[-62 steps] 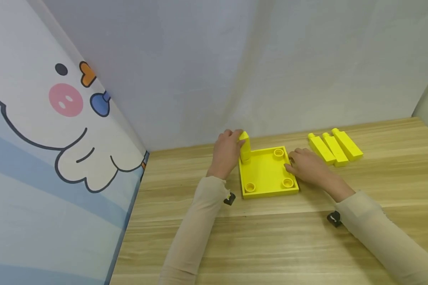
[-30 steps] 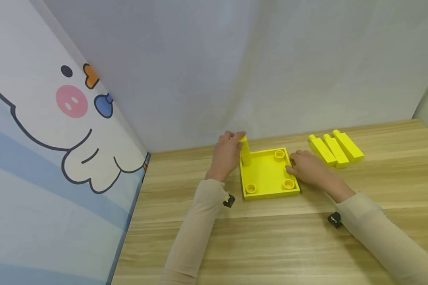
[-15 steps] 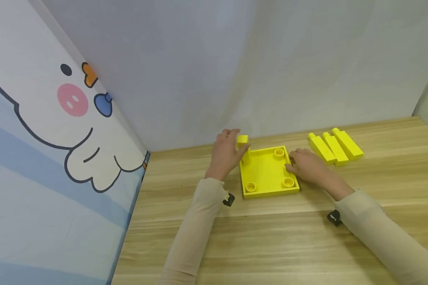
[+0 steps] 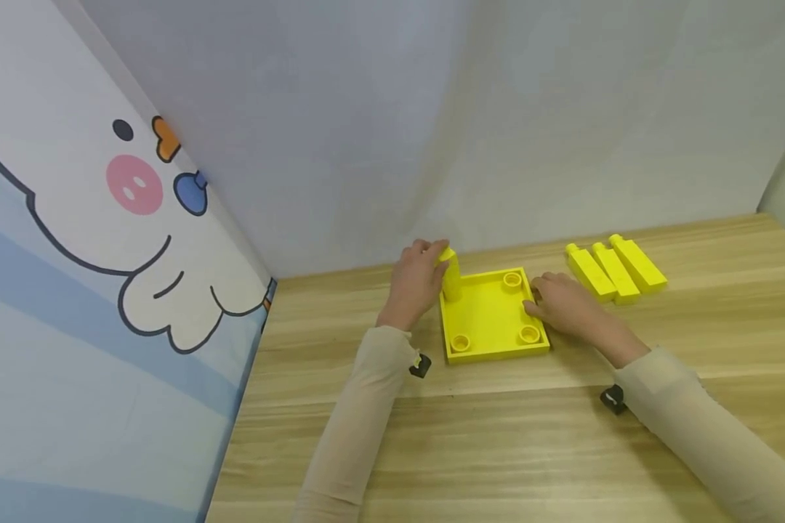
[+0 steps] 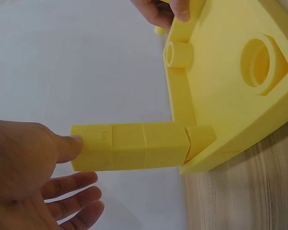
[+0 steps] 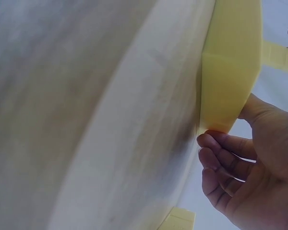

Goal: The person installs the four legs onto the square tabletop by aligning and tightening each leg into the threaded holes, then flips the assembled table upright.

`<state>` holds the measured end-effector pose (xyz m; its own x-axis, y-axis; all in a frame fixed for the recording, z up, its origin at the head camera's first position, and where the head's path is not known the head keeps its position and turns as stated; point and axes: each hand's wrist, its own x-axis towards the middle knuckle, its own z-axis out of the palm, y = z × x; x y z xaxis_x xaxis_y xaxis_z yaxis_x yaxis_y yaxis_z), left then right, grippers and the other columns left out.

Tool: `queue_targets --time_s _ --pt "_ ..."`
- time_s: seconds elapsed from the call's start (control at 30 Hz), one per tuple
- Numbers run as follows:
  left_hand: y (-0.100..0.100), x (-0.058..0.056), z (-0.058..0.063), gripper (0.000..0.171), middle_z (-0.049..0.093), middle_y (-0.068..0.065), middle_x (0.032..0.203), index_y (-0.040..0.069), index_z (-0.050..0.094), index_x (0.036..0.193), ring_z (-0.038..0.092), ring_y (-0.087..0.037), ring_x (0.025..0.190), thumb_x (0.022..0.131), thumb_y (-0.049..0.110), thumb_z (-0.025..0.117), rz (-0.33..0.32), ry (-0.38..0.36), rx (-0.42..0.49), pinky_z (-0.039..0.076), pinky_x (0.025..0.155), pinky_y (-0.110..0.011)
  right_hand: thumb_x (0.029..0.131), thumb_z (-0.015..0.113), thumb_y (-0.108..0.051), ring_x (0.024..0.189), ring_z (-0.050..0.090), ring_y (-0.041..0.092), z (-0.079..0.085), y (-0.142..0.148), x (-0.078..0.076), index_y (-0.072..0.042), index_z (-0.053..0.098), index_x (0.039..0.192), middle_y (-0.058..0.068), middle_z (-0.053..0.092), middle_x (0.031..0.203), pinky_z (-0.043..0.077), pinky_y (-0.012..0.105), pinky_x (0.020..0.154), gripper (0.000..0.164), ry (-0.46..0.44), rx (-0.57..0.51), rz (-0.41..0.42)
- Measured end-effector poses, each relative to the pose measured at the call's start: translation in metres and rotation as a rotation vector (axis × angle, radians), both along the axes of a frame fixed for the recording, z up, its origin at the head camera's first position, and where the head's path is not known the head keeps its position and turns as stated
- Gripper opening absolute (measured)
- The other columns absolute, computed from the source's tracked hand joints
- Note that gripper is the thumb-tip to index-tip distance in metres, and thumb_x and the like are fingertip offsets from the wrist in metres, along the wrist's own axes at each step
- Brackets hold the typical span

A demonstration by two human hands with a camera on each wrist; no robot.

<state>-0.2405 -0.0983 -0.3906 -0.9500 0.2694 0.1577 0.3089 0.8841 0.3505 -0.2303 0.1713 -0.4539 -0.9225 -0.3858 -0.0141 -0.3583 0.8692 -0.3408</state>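
Yellow square tray, one post upright, two hands engaged

Edges and room: the wooden tabletop point(image 4: 464, 443) ends just beyond the left hand point(image 4: 416, 285), where a pale wall point(image 4: 562, 138) rises; on the near side of both hands, wood stretches between the sleeves point(image 4: 360, 414). A cartoon-printed panel point(image 4: 46, 276) stands well to the left hand's left.

Surroundings: the left hand pinches the top of an upright post point(image 4: 453, 282) just to its right, at the far-left corner of the tray point(image 4: 488, 312); full seating cannot be told. The right hand point(image 4: 570, 306) grips the tray's right edge, thumb over the rim, fingers outside. Loose posts point(image 4: 617, 276) lie just beyond it and to its right, blocking that side.

Count: tray, one; posts, four — one upright, three loose; open sockets point(image 4: 529, 334), three — all to the left hand's right; black wrist pieces point(image 4: 421, 366), two, one under each cuff.
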Motion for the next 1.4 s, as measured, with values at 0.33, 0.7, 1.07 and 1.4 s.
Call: queue_targets --time_s 0.33,0.7,1.07,1.4 --pt "-0.001 0.000 -0.004 0.044 0.058 -0.014 0.139 0.023 0.050 0.150 0.057 -0.032 0.122 0.107 0.016 0.051 -0.037 0.004 -0.017 0.052 0.100 -0.045 0.097 0.059 -0.026 0.081 0.053 0.025 -0.006 0.000 -0.001 0.005 0.064 0.106 0.014 0.063 0.092 0.046 0.041 0.075 0.032 0.002 -0.001 0.002" --pt "0.001 0.002 -0.008 0.056 0.055 -0.012 0.141 0.016 0.054 0.143 0.054 -0.032 0.128 0.100 0.050 0.060 0.088 0.013 0.058 0.049 0.106 -0.048 0.097 0.060 -0.026 0.080 0.050 0.024 -0.005 0.000 0.001 0.001 0.063 0.099 0.011 0.060 0.089 0.042 0.038 0.072 0.027 0.001 -0.006 0.002" --pt "0.003 0.002 -0.008 0.048 0.058 -0.010 0.136 0.019 0.056 0.146 0.056 -0.029 0.120 0.102 0.040 0.057 0.075 0.038 0.025 0.051 0.098 -0.046 0.097 0.060 -0.026 0.079 0.049 0.023 -0.004 0.002 0.001 -0.001 0.062 0.096 0.010 0.059 0.087 0.041 0.036 0.070 0.025 0.016 -0.001 0.001" --pt "0.001 0.002 -0.013 0.043 0.061 -0.014 0.135 0.023 0.053 0.149 0.059 -0.032 0.118 0.106 0.029 0.051 -0.010 0.058 -0.003 0.053 0.097 -0.045 0.098 0.061 -0.027 0.078 0.050 0.023 -0.008 0.004 0.000 -0.001 0.063 0.096 0.010 0.061 0.088 0.043 0.037 0.070 0.026 0.008 0.010 0.004"
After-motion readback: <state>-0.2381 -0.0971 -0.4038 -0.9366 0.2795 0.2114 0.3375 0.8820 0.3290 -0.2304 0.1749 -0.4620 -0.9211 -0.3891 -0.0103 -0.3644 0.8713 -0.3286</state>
